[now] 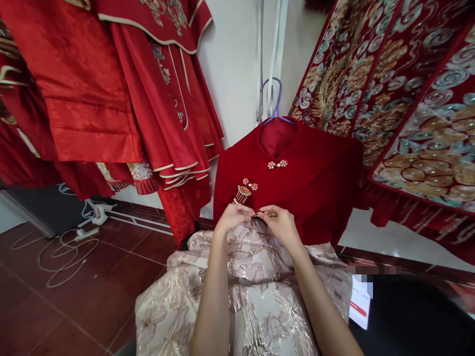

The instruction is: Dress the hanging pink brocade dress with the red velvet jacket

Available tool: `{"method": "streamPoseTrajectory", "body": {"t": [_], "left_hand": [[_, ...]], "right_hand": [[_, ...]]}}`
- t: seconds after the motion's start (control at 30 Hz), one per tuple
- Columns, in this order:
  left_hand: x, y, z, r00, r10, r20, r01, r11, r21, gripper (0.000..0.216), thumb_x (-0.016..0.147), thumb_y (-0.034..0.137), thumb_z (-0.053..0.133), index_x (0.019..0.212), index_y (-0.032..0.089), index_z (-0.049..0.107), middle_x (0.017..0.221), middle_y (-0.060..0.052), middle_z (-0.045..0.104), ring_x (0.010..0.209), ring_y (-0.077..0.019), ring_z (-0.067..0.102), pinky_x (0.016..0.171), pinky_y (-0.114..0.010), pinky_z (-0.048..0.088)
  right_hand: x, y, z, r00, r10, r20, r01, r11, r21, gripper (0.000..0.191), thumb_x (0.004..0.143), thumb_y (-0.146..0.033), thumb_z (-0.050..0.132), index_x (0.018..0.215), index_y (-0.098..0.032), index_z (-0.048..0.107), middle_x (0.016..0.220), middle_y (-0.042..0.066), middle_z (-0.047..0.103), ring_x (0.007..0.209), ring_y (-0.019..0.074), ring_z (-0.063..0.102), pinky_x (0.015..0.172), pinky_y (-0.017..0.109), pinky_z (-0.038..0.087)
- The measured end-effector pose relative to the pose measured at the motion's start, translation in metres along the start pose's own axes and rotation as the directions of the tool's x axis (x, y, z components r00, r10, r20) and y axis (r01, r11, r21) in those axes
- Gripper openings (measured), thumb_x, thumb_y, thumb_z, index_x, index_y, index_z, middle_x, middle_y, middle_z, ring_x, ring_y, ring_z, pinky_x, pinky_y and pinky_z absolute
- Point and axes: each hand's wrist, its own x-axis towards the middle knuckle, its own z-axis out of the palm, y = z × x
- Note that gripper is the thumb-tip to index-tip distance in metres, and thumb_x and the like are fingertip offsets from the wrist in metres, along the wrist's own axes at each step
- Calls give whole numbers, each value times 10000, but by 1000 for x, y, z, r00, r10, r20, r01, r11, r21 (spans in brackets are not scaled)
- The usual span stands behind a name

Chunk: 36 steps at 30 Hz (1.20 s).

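A dark red velvet jacket (pixel 315 168) hangs in front of me on a purple hanger (pixel 277 99). Its collar has a gold, flower-shaped clasp (pixel 278 164). A second flower clasp (pixel 250 184) sits lower on the left, above a red-and-gold fan ornament (pixel 243 193) with dangling strands. My left hand (pixel 234 217) and my right hand (pixel 280 223) meet at the front of the jacket. Between their pinched fingertips is a small gold clasp (pixel 256 214), mostly hidden by the fingers.
Shiny pale floral fabric (pixel 260 306) covers my lap below the jacket. Red garments (pixel 89 89) hang at the left, and an embroidered, fringed garment (pixel 401 99) at the right. White cables and a power strip (pixel 87 233) lie on the tiled floor. A lit phone (pixel 359 309) rests on a black surface.
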Motion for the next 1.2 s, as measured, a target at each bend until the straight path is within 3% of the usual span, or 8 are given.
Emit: {"method": "streamPoseTrajectory", "body": {"t": [0.33, 0.73, 0.8, 0.87, 0.93, 1.03, 1.1, 1.2], "left_hand": [[9, -13, 8, 994, 61, -88, -47, 988, 149, 201, 650, 211, 708, 819, 110, 747, 802, -81, 739, 728, -166, 672, 737, -276, 536], [11, -17, 13, 995, 47, -85, -31, 983, 181, 130, 661, 145, 707, 786, 125, 738, 755, -60, 727, 683, -141, 652, 713, -256, 521], [12, -18, 15, 989, 66, -130, -42, 983, 178, 160, 651, 94, 705, 809, 111, 721, 772, -68, 714, 696, -131, 642, 723, -252, 517], [14, -16, 14, 956, 132, -264, -85, 979, 183, 262, 650, 68, 702, 909, 110, 696, 859, -82, 702, 746, -125, 636, 750, -250, 514], [12, -10, 9, 874, 202, -442, -134, 975, 179, 321, 694, 91, 674, 1013, 126, 660, 951, -88, 686, 780, -119, 630, 771, -252, 512], [7, 4, -3, 762, 223, -608, -192, 974, 118, 241, 783, 144, 582, 1016, 130, 642, 952, -80, 679, 772, -110, 626, 767, -242, 510], [3, 11, -9, 729, 202, -654, -214, 975, 62, 211, 797, 151, 552, 984, 116, 643, 910, -77, 680, 757, -107, 624, 751, -229, 507], [1, 15, -9, 735, 173, -655, -219, 976, 11, 204, 793, 143, 540, 966, 114, 644, 865, -66, 682, 716, -101, 621, 720, -219, 506]], "right_hand": [[-2, 10, 12, 992, -111, -58, 107, 992, -71, 183, 788, -278, 576, 878, -153, 675, 854, 74, 659, 705, 151, 635, 692, 282, 551], [-1, 18, 18, 981, -175, -79, 163, 977, -134, 168, 816, -253, 544, 887, -157, 662, 869, 73, 640, 696, 149, 628, 694, 281, 545], [-1, 17, 16, 983, -173, -53, 163, 974, -160, 178, 817, -250, 542, 909, -155, 661, 892, 80, 643, 714, 153, 633, 714, 289, 544], [-1, 11, 8, 990, -141, -22, 135, 977, -166, 210, 812, -264, 559, 964, -158, 657, 900, 77, 656, 707, 154, 640, 711, 296, 547], [-2, 2, -6, 992, -117, -38, 111, 984, -140, 259, 813, -297, 573, 1029, -172, 646, 893, 63, 672, 695, 150, 646, 695, 292, 552], [-7, -16, -32, 976, -130, -172, 126, 991, -38, 268, 835, -365, 564, 1026, -198, 649, 876, 49, 684, 709, 147, 655, 678, 276, 558], [-10, -26, -47, 954, -127, -271, 137, 990, 18, 277, 837, -405, 563, 992, -196, 659, 854, 55, 683, 704, 153, 657, 665, 280, 563], [-13, -33, -61, 932, -105, -348, 130, 990, 49, 322, 829, -444, 567, 996, -184, 659, 812, 63, 678, 678, 162, 657, 651, 298, 568]]}}
